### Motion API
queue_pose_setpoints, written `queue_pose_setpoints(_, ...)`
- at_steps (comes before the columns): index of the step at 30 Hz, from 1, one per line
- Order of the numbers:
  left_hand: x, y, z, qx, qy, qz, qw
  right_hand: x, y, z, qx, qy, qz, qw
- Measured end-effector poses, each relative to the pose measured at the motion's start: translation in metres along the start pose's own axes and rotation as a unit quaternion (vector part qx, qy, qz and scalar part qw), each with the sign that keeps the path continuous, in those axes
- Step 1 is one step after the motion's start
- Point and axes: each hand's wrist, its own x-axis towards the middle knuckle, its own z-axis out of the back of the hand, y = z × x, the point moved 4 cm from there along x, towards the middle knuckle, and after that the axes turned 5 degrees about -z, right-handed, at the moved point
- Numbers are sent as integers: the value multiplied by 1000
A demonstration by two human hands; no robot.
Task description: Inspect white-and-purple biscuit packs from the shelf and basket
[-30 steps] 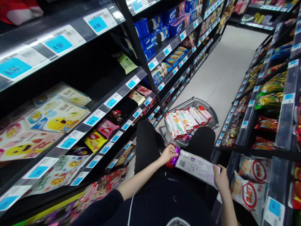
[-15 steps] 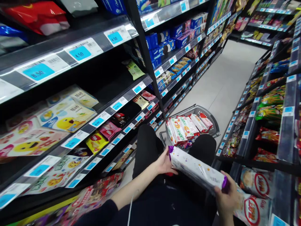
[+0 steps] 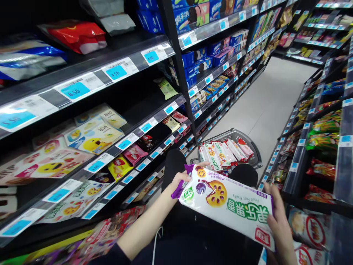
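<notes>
A long white biscuit packet with purple ends lies across my lap, its printed face turned up toward me. Pictures of round biscuits and green lettering, upside down from here, cover that face. My left hand grips the purple left end, thumb on top and some fingers behind the packet. Around the right end is my right hand, its thumb on the near face. Just beyond my knees, a grey shopping basket on the floor holds several red and white packets.
To the left rises a black shelf with biscuit packs and blue price tags. Low racks of snack bags line the right side. The pale aisle floor runs between them, past the basket.
The packet has turned in my hands, so its printed front now faces up rather than its narrow side. It is also slightly higher and nearer. The view has shifted a little left.
</notes>
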Motion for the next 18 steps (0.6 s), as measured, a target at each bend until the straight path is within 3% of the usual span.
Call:
queue_pose_setpoints(3,1,-14,-11,26,2,-39,999,3,-14,-16,129,-7,-191,973)
queue_pose_setpoints(5,-1,-21,-9,52,-26,-46,997,4,-20,-19,175,-16,-249,952)
queue_pose_setpoints(11,-15,-19,4,152,-103,75,980,13,-29,-2,151,-29,-204,967)
queue_pose_setpoints(18,-13,-21,-5,229,-147,45,961,14,-28,-6,173,-23,-220,960)
